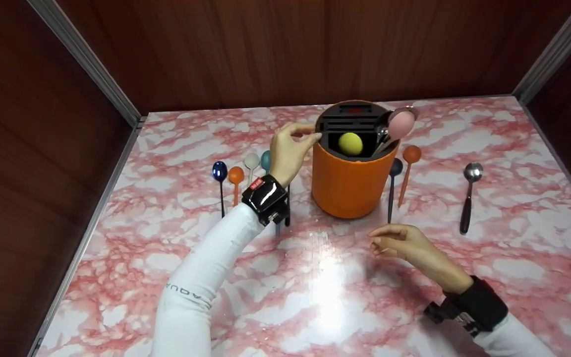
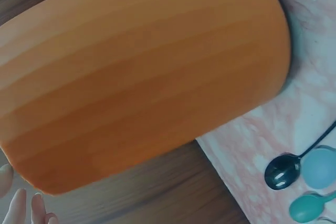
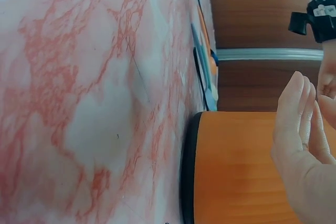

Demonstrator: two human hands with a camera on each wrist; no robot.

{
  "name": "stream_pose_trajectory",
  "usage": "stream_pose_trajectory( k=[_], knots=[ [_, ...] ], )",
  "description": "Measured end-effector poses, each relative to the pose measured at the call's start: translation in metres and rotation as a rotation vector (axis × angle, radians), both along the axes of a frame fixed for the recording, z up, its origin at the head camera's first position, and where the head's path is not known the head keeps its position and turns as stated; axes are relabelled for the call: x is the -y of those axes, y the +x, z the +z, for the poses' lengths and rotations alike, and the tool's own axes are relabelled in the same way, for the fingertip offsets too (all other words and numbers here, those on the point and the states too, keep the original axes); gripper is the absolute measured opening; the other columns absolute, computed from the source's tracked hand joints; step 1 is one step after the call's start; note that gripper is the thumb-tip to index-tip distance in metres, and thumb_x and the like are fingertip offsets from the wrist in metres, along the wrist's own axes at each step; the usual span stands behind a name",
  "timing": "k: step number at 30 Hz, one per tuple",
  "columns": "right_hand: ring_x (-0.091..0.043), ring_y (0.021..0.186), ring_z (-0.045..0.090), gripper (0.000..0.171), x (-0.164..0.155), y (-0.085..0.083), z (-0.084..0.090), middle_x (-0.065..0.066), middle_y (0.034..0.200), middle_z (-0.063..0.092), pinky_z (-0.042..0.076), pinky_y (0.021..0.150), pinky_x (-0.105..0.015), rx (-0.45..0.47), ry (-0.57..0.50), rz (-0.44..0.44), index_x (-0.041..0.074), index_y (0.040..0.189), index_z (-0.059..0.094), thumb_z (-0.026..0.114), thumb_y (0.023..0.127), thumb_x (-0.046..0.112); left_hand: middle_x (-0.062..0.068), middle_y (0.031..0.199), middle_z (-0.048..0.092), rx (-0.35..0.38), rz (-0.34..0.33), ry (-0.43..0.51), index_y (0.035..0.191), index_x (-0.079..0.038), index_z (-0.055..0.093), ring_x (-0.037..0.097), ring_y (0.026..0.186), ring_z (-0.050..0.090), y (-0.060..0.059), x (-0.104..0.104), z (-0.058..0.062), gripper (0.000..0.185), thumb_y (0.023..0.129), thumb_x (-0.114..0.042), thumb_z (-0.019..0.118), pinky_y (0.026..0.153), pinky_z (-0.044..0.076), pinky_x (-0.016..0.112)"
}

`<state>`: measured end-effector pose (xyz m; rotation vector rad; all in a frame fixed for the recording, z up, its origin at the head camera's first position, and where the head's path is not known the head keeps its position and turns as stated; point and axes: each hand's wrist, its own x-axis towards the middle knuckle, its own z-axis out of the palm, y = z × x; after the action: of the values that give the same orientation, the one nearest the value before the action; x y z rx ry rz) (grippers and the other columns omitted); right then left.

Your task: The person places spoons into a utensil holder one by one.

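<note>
Head view shows the left hand (image 1: 289, 148) raised at the 9 o'clock rim of the orange holder (image 1: 349, 186), thumb and fingers pinched together on a thin dark handle lying across the rim, though what it belongs to is unclear. Inside the holder sit a yellow ball (image 1: 350, 143) and, at 2 o'clock, a pink spoon (image 1: 401, 124). At 6 o'clock of the holder, the right hand (image 1: 407, 244) hovers over the marble table (image 1: 315, 297), fingers relaxed, holding nothing. A steel spoon (image 1: 469, 196) lies at 3 o'clock.

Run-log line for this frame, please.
left hand: fingertips at orange holder rim | right hand: relaxed, holds nothing | spoons on table
</note>
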<state>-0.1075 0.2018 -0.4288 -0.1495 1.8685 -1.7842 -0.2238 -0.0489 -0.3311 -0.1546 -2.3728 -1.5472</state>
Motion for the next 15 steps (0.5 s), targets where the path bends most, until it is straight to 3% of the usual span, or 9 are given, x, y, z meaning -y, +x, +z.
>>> stream_pose_trajectory(
  k=[5, 15],
  knots=[
    [-0.009, 0.087, 0.064, 0.037, 0.000, 0.001, -0.001, 0.005, 0.096, 0.065, 0.056, 0.086, -0.028, -0.005, 0.003, 0.004, -0.004, 0.119, 0.054, 0.057, 0.092, 0.021, 0.011, 0.099, 0.069, 0.056, 0.034, 0.009, 0.099, -0.004, 0.070, 0.019, 0.090, 0.061, 0.000, 0.011, -0.009, 0.021, 0.082, -0.017, 0.070, 0.077, 0.050, 0.020],
    [-0.009, 0.086, 0.064, 0.034, -0.001, 0.001, -0.003, 0.003, 0.096, 0.067, 0.056, 0.086, -0.028, 0.019, -0.007, -0.017, -0.003, 0.118, 0.056, 0.058, 0.091, 0.019, 0.016, 0.094, 0.069, 0.138, 0.073, 0.025, 0.099, 0.000, 0.069, 0.024, 0.086, 0.064, -0.006, 0.033, -0.035, 0.021, 0.082, -0.013, 0.068, 0.076, 0.052, 0.022]
  ],
)
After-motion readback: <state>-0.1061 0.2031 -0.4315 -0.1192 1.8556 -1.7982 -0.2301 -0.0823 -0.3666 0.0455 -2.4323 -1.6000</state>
